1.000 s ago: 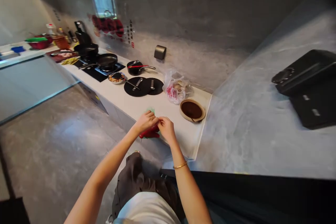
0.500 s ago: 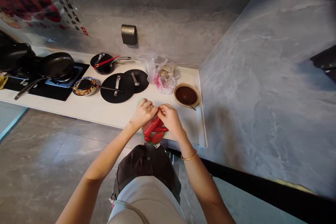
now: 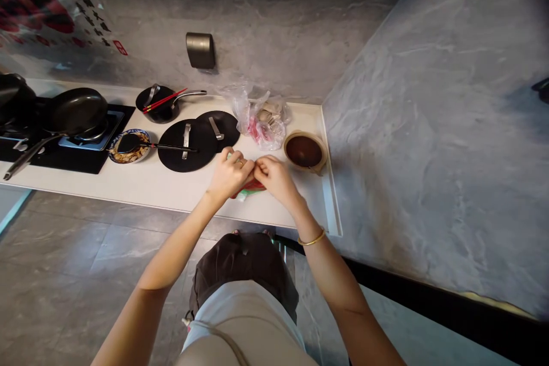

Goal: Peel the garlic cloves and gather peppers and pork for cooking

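Observation:
My left hand and my right hand meet over the front part of the counter, fingers pinched together and fingertips touching. Between and below them shows a bag of red peppers with green at its edge, mostly hidden by the hands. The left fingers are closed on the bag. What the right fingertips pinch is too small to make out. Right of the hands stands a brown bowl of dark content, and behind them lies a clear plastic bag with pale and pink items.
Two black lids overlap left of the hands. Further left are a patterned bowl with a black ladle, a lidded pot with red chopsticks, and a pan on the stove. A wall bounds the right.
The peppers hung in view over the counter's front edge; now they are further in over the counter and mostly covered by my hands. The view has shifted slightly.

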Action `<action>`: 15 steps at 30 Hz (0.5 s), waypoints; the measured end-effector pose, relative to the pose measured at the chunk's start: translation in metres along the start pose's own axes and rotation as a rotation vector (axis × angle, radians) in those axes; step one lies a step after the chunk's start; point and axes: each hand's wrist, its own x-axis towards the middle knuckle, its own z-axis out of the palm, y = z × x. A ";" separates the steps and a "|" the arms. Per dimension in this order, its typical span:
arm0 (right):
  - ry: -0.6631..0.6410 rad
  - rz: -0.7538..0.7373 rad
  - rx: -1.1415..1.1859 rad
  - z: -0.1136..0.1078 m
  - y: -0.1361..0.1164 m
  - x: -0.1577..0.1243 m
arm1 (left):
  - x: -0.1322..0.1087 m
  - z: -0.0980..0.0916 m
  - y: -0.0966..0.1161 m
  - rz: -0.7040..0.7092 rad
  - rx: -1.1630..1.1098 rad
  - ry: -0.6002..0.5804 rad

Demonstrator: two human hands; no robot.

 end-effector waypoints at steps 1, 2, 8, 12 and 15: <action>-0.014 0.017 -0.003 0.009 0.007 -0.005 | -0.008 0.007 0.001 0.010 0.006 -0.021; -0.023 0.029 -0.001 0.018 0.014 -0.012 | -0.019 0.016 0.004 0.013 0.010 -0.038; 0.041 0.129 0.051 0.074 0.051 -0.071 | -0.095 0.061 0.030 -0.204 -0.150 -0.106; 0.090 0.222 0.130 0.102 0.068 -0.108 | -0.133 0.076 0.054 -0.340 -0.178 -0.092; 0.105 0.285 0.201 0.115 0.081 -0.125 | -0.147 0.082 0.065 -0.363 -0.216 -0.093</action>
